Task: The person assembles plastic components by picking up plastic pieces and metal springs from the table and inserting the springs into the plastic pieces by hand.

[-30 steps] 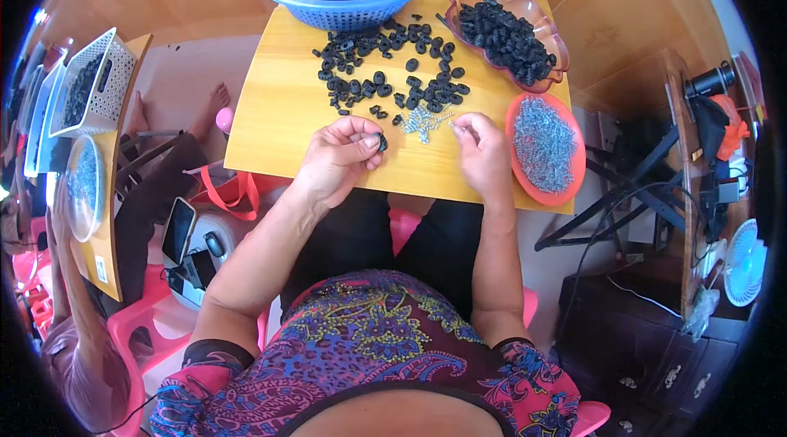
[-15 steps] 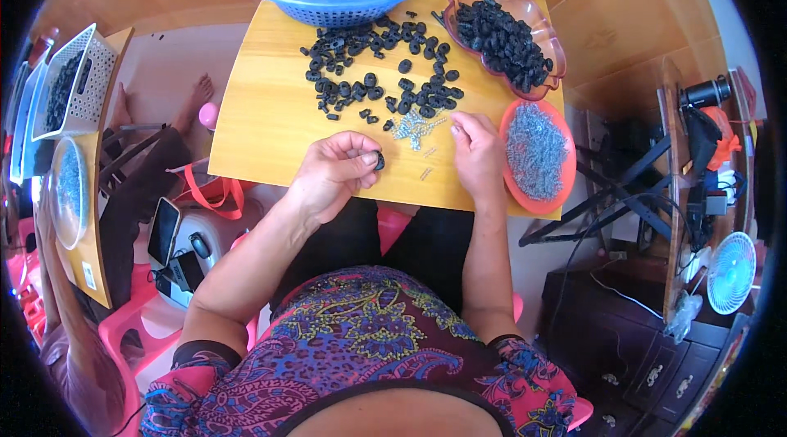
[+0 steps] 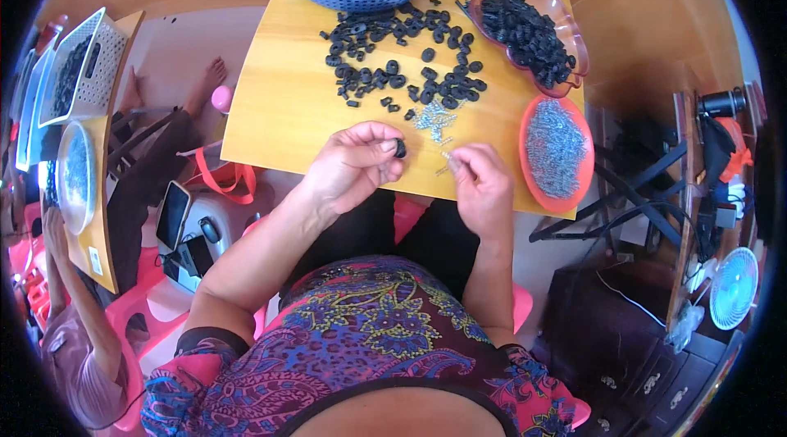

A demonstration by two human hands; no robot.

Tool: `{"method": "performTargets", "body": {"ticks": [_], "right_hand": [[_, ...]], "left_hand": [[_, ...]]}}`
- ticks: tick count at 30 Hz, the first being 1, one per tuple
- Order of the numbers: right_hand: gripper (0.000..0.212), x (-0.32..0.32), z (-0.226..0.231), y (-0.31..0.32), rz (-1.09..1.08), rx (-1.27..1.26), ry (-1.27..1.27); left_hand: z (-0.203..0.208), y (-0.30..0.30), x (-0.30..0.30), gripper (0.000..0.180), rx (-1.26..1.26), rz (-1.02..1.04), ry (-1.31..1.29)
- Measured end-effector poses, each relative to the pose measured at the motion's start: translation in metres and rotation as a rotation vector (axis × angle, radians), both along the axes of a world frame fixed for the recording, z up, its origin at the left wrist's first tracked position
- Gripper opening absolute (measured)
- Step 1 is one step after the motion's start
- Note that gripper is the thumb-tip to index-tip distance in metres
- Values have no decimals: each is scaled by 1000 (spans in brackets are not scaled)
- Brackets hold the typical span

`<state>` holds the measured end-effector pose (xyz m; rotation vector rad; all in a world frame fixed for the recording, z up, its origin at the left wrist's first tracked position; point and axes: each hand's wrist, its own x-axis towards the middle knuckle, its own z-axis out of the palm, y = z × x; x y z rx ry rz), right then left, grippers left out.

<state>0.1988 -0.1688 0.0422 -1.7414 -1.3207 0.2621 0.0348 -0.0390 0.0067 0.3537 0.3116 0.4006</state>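
Just right of the black part point(image 3: 400, 149) pinched in the left hand point(image 3: 352, 165), a spring point(image 3: 445, 155) lies nearer the right hand point(image 3: 484, 181), whose grip is unclear.

A small white label point(image 3: 96, 261) marks the near end of the wooden side table point(image 3: 102, 224), at left, close to a clear round tray point(image 3: 76, 229). Its faint print is too small and blurred to make out, and no words, numbers, brands or signs can be read elsewhere in the room.
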Motion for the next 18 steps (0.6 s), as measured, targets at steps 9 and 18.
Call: {"method": "performTargets", "body": {"ticks": [9, 18], "right_hand": [[9, -31, 19, 22, 130, 5, 53], [9, -31, 20, 24, 154, 0, -25]], "left_hand": [[4, -5, 1, 12, -33, 31, 15], [7, -10, 5, 9, -27, 91, 70]]}}
